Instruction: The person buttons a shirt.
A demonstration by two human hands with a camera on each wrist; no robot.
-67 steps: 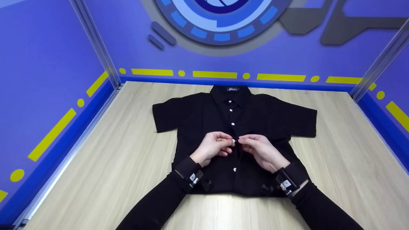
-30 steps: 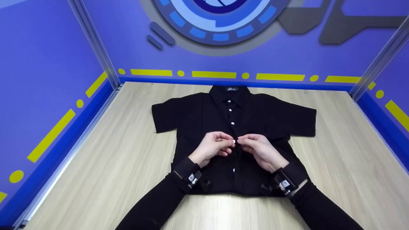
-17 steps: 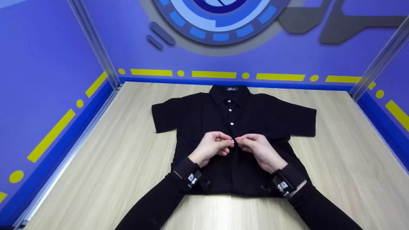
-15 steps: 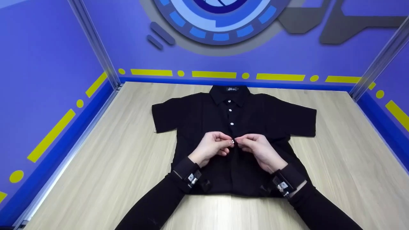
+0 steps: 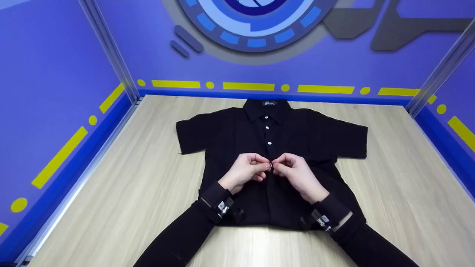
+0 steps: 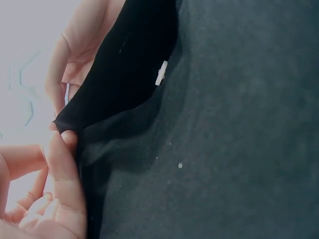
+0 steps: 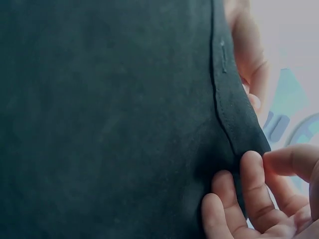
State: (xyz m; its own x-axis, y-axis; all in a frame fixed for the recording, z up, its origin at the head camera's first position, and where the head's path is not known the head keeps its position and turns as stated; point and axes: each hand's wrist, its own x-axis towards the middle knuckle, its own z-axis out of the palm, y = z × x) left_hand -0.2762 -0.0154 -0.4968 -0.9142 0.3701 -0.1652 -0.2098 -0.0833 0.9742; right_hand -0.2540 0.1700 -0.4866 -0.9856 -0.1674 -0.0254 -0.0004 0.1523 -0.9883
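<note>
A black short-sleeved shirt (image 5: 222, 137) lies front up with its collar at the far side. My left hand (image 5: 249, 170) pinches the shirt front at the middle, thumb on top. Meeting it fingertip to fingertip, my right hand (image 5: 297, 173) pinches the front edge from the other side. A white button (image 5: 270, 166) shows partly between them; the fingertips hide the rest. In the right wrist view my right fingers (image 7: 254, 172) hold the placket, which has a buttonhole (image 7: 223, 57). The left wrist view shows another white button (image 6: 161, 73) under the lifted cloth.
Several white buttons run up to the collar, including one button (image 5: 269, 143) just above the hands. The wooden table (image 5: 141, 178) extends around the shirt. Blue panels stand along its sides and back, with a metal post (image 5: 111, 55) at the left corner.
My right hand has moved left and its fingertips now meet the left ones. The front edge has shifted left, covering the lower button seen earlier. The left hand stays nearly still.
</note>
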